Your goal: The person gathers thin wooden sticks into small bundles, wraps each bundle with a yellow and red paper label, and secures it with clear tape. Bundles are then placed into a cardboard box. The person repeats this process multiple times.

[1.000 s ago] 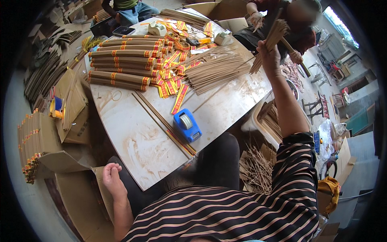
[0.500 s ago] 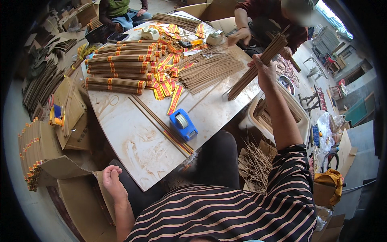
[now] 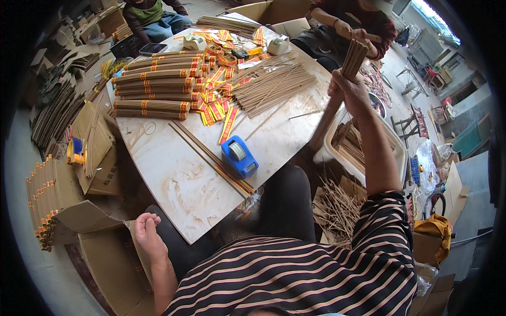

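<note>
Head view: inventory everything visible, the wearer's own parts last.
Table: one, whitish, centre
Banded stick bundles: many, brown, table's left
Loose sticks: many, brown, table's right
Labels: many, red-yellow, mid-table
Tape dispenser: one, blue, near edge
Phone: one, dark, far edge
Tub: one, white, right of table
Cardboard boxes: several, brown, mostly left
Stick heap: one, brown, below tub
Co-workers: two, green and red tops, beyond table
Held sticks: one bundle, brown, upper right
Left hand: one, bare, beside box
Right hand: one, bare, around held sticks
</note>
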`<state>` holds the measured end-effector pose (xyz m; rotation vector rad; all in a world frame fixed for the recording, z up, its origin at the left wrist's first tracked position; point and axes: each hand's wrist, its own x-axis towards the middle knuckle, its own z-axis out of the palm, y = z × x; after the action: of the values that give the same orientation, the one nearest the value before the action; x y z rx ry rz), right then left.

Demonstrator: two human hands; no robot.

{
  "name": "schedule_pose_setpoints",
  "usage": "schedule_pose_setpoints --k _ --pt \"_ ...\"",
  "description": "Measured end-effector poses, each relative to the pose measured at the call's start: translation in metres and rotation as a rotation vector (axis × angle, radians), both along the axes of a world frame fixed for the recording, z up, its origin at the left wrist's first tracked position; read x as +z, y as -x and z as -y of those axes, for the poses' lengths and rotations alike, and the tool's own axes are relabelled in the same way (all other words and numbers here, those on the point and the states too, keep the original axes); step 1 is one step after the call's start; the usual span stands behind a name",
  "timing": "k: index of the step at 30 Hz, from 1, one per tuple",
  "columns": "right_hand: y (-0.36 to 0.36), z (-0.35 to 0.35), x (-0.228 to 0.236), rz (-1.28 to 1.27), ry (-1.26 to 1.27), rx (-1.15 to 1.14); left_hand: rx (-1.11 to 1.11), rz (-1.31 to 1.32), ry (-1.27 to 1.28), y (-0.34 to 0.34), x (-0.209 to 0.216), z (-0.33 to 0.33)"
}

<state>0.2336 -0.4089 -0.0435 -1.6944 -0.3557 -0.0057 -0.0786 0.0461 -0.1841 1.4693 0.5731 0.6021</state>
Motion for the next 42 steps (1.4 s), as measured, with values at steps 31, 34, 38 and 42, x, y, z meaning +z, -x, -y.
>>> schedule_pose_setpoints --k 31,34,38,42 --pt "0.076 -0.117 0.166 0.264 -0.207 0.548 -0.115 0.092 0.072 0.000 0.031 0.005" --pt "0.105 -0.195 0.146 0.326 -0.412 0.493 -0.060 0.092 0.042 0.013 0.035 0.000" --pt "0.123 -0.249 0.103 0.210 -0.228 0.530 -0.017 0.083 0.028 0.022 0.032 -0.010" --pt "0.124 -0.280 0.052 0.170 -0.134 0.641 0.013 0.078 0.021 0.032 0.032 -0.018"
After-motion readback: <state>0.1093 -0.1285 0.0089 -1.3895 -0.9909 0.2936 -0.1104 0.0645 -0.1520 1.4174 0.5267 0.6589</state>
